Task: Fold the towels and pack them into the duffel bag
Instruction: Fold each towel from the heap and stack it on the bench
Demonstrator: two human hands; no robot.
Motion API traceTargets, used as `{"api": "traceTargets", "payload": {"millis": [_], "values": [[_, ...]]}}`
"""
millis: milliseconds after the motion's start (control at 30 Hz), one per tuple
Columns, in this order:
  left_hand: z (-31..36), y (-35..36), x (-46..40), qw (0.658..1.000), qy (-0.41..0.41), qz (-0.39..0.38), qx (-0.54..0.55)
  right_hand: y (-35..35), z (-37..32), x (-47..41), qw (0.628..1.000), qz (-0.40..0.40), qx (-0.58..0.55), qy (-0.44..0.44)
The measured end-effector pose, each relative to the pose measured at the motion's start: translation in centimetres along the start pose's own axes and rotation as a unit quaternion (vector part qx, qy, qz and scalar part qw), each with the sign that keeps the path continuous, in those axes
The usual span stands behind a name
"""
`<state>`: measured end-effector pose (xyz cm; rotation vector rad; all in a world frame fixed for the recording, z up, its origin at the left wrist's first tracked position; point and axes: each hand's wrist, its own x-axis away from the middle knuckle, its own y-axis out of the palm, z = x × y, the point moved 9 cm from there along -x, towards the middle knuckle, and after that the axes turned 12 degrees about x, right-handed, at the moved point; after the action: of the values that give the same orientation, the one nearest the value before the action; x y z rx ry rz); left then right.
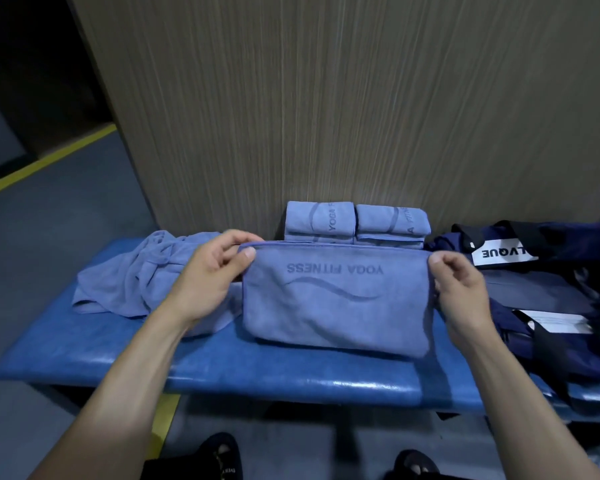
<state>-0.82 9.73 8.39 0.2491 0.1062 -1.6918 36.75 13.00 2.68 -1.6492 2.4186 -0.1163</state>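
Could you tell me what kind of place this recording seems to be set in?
Probably a gym changing room: a blue padded bench against a wood-grain panel, towels printed YOGA FITNESS, and a navy duffel bag beside them.

We see bare counter (291, 375) along the near edge — crumpled towels (132, 278) block the left, folded stacks (355, 223) the back, the duffel bag (541, 292) the right.
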Motion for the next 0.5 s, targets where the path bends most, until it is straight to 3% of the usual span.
{"api": "traceTargets", "payload": {"millis": [267, 500], "values": [[11.1, 0.1, 2.1, 0.99, 0.133, 0.018, -0.046, -4.5, -13.9, 4.0, 0.986, 0.021, -0.033, -0.161], [14.8, -0.1, 0.0, 0.982, 0.132, 0.022, -0.131, -5.3, -18.6, 3.2, 0.983, 0.008, -0.01, -0.183]]}}
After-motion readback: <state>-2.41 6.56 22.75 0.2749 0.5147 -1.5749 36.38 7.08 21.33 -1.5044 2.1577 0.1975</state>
